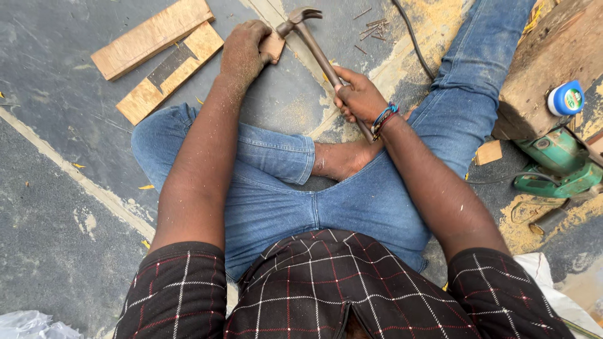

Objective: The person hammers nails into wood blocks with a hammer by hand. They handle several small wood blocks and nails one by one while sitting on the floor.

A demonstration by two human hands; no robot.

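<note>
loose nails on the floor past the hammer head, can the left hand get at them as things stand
Probably not right away: the left hand is pressing a small wooden block, and the brown claw hammer lies between it and the scattered nails.

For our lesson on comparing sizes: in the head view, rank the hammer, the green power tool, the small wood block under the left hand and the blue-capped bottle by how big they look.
1. Hammer, longest.
2. Green power tool; partly cut off, so its rank against the hammer is unsure.
3. and 4. Blue-capped bottle and wood block look alike; the left hand hides part of the block.
</note>
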